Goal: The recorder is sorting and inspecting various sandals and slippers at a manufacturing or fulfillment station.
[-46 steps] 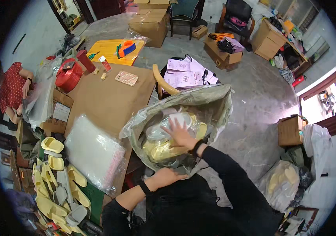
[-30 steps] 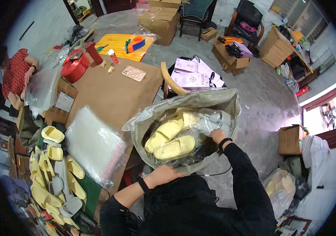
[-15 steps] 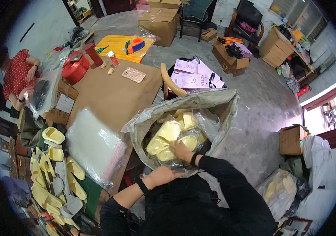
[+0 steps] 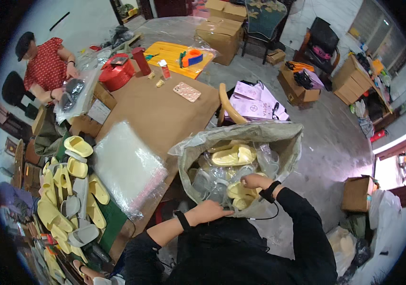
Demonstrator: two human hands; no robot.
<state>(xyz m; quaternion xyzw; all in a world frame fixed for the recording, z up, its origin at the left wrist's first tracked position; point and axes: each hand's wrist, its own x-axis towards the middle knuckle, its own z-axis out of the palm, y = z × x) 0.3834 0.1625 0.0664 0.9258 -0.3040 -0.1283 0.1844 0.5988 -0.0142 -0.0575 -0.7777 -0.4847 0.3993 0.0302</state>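
Note:
In front of me stands a large woven sack (image 4: 191, 142) with its mouth spread wide. Clear-bagged slippers lie inside: a yellow pair (image 4: 234, 155) at the far side, grey slippers (image 4: 218, 190) at the left, and yellow slippers (image 4: 241, 195) at the near side. My left hand (image 4: 207, 212) grips the sack's near rim, one finger stretched along it. Just over the near yellow slippers is my right hand (image 4: 256, 181), its fingers curled closed inside the sack mouth. Whatever those fingers may hold is hidden.
Left of the sack, a brown table (image 4: 165, 111) bears a stack of clear plastic bags (image 4: 124, 166) and a phone (image 4: 187, 92). Loose slippers (image 4: 72, 204) crowd the left side. A curved wooden chair rail (image 4: 229, 107) and purple bags (image 4: 255, 102) stand behind the sack. Another person (image 4: 46, 71) handles plastic bags.
The view has turned, so the scene sits further right. My right hand has moved right and off the bagged yellow slippers, which now lie differently, exposing grey ones. My left hand stays at the rim.

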